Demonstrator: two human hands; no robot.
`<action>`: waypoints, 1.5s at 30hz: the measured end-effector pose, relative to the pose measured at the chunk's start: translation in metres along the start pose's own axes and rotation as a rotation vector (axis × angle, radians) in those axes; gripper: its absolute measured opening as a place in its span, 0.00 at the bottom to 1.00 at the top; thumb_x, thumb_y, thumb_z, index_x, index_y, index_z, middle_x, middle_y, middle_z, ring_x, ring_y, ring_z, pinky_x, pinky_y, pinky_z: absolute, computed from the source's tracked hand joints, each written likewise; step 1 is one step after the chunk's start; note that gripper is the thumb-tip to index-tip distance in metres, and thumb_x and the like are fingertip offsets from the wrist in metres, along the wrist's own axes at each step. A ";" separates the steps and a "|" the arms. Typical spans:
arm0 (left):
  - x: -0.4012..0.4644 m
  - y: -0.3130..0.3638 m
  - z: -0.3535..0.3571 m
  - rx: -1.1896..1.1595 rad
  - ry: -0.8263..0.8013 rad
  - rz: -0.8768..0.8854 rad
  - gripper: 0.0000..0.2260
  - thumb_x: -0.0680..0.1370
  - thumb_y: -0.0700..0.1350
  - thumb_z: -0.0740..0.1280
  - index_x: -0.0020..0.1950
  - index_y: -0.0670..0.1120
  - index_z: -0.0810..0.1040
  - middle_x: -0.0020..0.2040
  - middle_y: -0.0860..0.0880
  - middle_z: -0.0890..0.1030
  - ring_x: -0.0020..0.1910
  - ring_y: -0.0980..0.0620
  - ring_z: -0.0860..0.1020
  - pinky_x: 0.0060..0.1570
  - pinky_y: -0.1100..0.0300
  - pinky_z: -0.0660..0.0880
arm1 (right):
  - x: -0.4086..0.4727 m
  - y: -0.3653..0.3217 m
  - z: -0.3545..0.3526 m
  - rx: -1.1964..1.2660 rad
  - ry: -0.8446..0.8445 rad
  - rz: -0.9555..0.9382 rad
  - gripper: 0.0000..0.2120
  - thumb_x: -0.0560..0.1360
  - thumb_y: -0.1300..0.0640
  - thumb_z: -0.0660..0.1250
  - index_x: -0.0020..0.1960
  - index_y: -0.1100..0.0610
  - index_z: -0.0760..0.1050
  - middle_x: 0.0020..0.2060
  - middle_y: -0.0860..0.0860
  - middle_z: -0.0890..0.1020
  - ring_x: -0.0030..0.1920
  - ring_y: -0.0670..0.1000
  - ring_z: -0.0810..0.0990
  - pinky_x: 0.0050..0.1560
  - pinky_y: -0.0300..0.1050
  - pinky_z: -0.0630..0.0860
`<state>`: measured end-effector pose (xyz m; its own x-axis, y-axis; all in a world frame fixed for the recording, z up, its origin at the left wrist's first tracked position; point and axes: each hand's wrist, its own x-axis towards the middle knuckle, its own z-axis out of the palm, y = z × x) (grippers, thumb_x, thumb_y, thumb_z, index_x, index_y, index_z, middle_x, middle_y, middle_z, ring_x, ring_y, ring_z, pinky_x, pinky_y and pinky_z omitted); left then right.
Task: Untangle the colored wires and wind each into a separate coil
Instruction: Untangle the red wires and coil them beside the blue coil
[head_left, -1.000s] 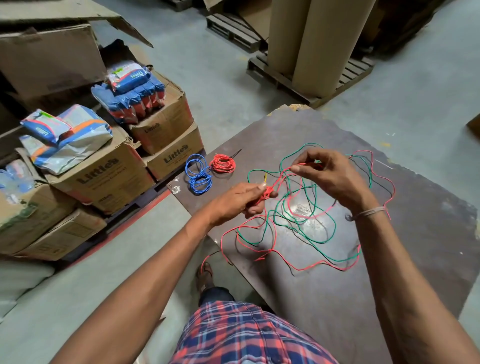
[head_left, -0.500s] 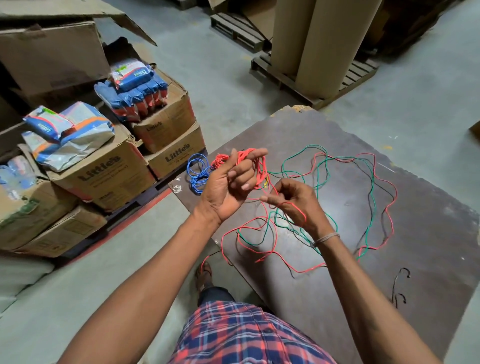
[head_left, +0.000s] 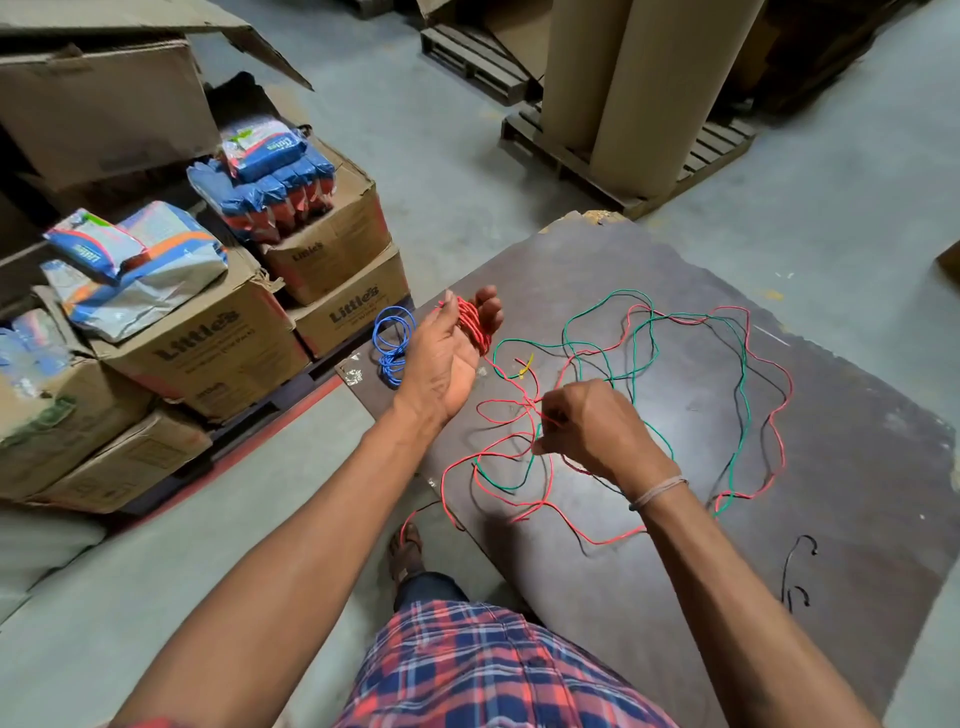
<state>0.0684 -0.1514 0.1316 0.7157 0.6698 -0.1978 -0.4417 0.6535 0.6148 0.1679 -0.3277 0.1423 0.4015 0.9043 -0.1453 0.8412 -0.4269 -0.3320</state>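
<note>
A person in a plaid shirt works at a dark board laid on the floor. The left hand, palm up with fingers straight, carries red wire wound round them near the board's far left corner, just beside a finished blue coil. The right hand, fingers curled, pinches a loose strand of the red wire above the board's near left part. Green wire sprawls with red loops across the middle. Cardboard boxes stand off the left edge.
</note>
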 end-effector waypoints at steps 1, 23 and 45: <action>0.001 -0.004 0.002 0.073 -0.006 0.017 0.15 0.87 0.45 0.53 0.59 0.36 0.74 0.51 0.42 0.84 0.49 0.48 0.83 0.62 0.53 0.76 | 0.001 -0.004 -0.002 -0.007 0.003 -0.041 0.15 0.67 0.46 0.80 0.39 0.53 0.77 0.36 0.49 0.75 0.38 0.56 0.74 0.32 0.44 0.59; -0.028 0.002 -0.016 1.630 -0.529 0.168 0.21 0.84 0.59 0.57 0.47 0.41 0.72 0.36 0.49 0.75 0.36 0.50 0.74 0.44 0.48 0.74 | -0.002 0.021 -0.049 1.456 0.003 0.101 0.11 0.83 0.61 0.63 0.49 0.58 0.84 0.38 0.55 0.62 0.29 0.46 0.59 0.30 0.38 0.63; -0.016 0.006 0.011 0.673 -0.146 0.057 0.15 0.88 0.43 0.52 0.55 0.33 0.72 0.46 0.42 0.83 0.40 0.49 0.82 0.49 0.58 0.78 | -0.020 -0.033 0.003 0.556 -0.267 -0.081 0.12 0.84 0.56 0.64 0.65 0.51 0.77 0.30 0.49 0.78 0.28 0.48 0.72 0.32 0.37 0.71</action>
<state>0.0601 -0.1626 0.1473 0.7875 0.6117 -0.0752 -0.0830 0.2262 0.9705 0.1314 -0.3318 0.1537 0.1794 0.9357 -0.3039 0.5220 -0.3524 -0.7768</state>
